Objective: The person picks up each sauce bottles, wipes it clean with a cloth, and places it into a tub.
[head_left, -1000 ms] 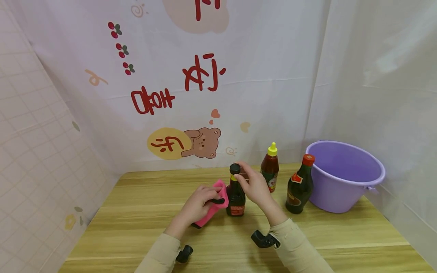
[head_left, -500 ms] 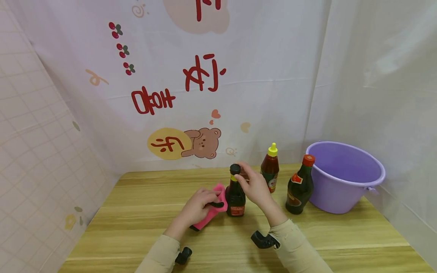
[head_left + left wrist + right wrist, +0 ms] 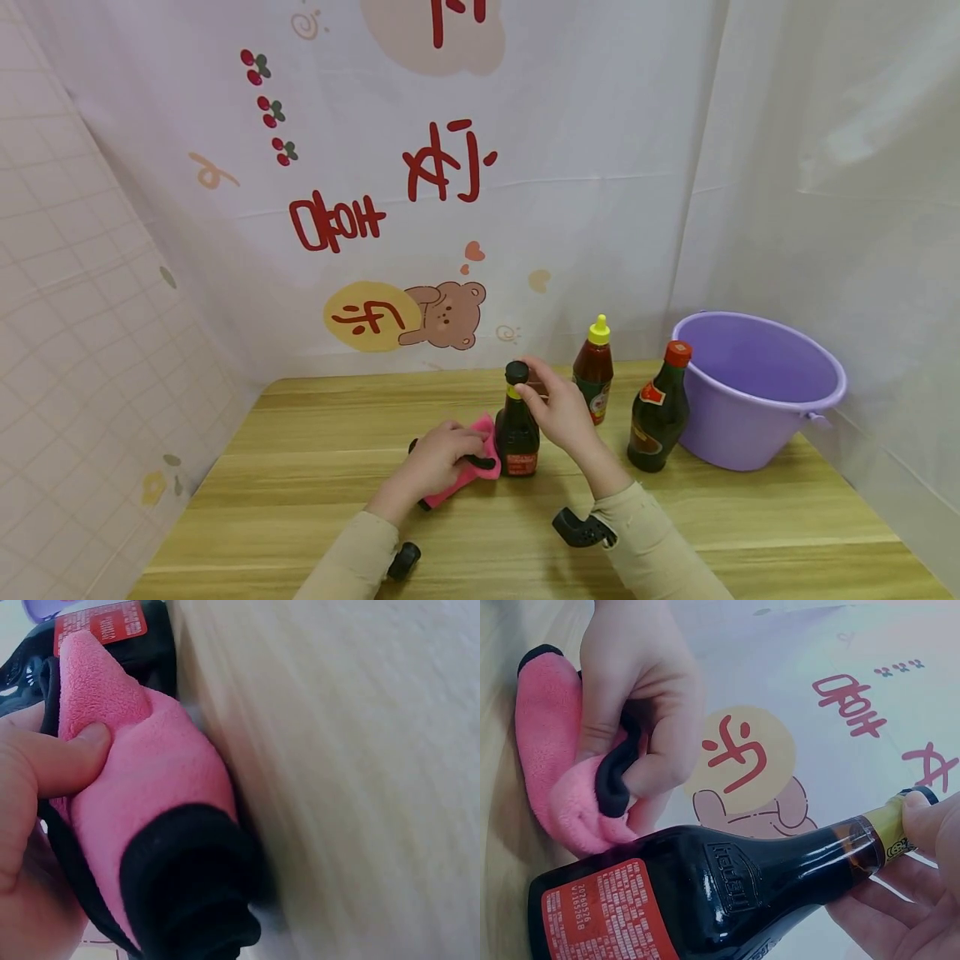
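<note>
A dark sauce bottle (image 3: 517,429) with a black cap and a red label stands upright on the table. My right hand (image 3: 558,408) grips its neck just under the cap, thumb and fingers on either side, as the right wrist view also shows. My left hand (image 3: 438,457) pinches a pink cloth (image 3: 161,761) with black edging between thumb and fingers. The folded cloth (image 3: 551,750) touches the lower left side of the bottle (image 3: 705,892), and part of it hangs to the tabletop. The left palm hides some of the cloth in the head view.
A red sauce bottle (image 3: 592,371) with a yellow nozzle cap stands behind my right hand. Farther right is a dark bottle (image 3: 658,412) with a red cap, close to a purple bucket (image 3: 738,425). A printed white curtain (image 3: 585,208) rises behind the wooden table (image 3: 300,500).
My left hand has slid the pink cloth down along the bottle's left side, toward its base. The right hand keeps its grip on the neck, and the bottle stays in place.
</note>
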The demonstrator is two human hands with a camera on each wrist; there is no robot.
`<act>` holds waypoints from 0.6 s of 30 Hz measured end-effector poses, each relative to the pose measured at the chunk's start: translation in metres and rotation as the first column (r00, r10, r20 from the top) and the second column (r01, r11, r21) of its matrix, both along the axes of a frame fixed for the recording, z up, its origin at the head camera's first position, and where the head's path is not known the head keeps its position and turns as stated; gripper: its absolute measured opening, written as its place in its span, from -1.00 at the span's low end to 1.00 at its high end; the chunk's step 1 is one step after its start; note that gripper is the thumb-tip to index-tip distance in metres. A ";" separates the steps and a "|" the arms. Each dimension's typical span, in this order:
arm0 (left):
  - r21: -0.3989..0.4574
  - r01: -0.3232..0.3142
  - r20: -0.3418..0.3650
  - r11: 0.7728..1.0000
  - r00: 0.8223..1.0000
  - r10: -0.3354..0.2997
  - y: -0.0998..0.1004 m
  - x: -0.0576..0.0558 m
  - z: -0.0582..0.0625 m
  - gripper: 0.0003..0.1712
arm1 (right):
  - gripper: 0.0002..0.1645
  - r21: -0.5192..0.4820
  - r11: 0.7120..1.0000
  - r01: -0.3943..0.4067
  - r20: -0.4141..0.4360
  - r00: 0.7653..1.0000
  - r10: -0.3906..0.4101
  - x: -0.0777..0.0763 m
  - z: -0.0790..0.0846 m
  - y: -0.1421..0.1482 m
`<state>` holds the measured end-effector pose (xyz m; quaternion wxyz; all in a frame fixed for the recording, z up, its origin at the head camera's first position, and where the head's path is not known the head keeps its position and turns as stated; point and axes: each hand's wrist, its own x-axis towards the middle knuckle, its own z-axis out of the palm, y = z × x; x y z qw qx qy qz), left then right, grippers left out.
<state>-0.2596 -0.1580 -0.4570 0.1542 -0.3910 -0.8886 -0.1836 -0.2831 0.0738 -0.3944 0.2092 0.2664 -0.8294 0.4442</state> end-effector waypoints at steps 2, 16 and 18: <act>-0.022 0.005 -0.011 1.000 1.000 -0.005 0.001 0.000 -0.001 -0.70 | -0.54 0.002 1.000 0.000 0.005 1.000 0.000 0.000 0.000 0.001; -0.091 -0.004 -0.015 0.996 1.000 0.003 0.007 0.000 -0.001 -0.76 | -0.42 -0.004 0.999 -0.032 0.018 0.999 0.032 0.000 0.001 0.001; -0.097 -0.010 -0.001 0.995 1.000 0.010 0.006 0.000 -0.001 -0.76 | -0.36 0.018 1.000 -0.007 0.004 1.000 0.007 0.001 0.003 0.001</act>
